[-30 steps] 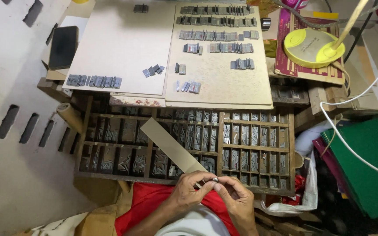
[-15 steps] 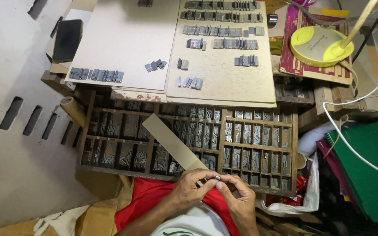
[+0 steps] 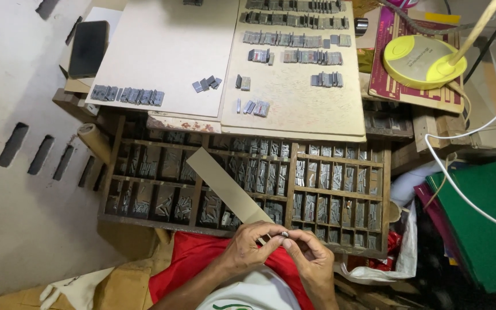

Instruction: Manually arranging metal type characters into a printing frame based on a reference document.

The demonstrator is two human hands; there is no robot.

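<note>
Both hands meet low in the head view, just over the near rim of a wooden type case (image 3: 248, 221) divided into many small compartments of grey metal sorts. The left hand (image 3: 252, 245) is curled nearly closed, thumb and forefinger pinched on a small metal piece (image 3: 284, 234) that glints at the fingertips; the right hand (image 3: 312, 258) is curled the same way, its fingertips touching the same piece from the other side, so the piece sits between the two hands, just above the case's front edge. What kind of piece it is cannot be told at this size. A long flat card strip (image 3: 225, 186) lies slanted across the case, its near end just beside the left hand's knuckles. Under the wrists is red cloth (image 3: 190, 258) over the person's lap. Well beyond the hands, past the case, two pale boards (image 3: 162, 51) rest on the counter with rows and small clusters of metal type (image 3: 291, 39) set on them. Far beyond the left hand lies a dark phone (image 3: 88, 49). Beyond the right hand and out to its side stands a yellow round lamp base (image 3: 423, 60), with a white cable (image 3: 460, 189) and a green folder (image 3: 486, 224) nearer that hand's outer side.
</note>
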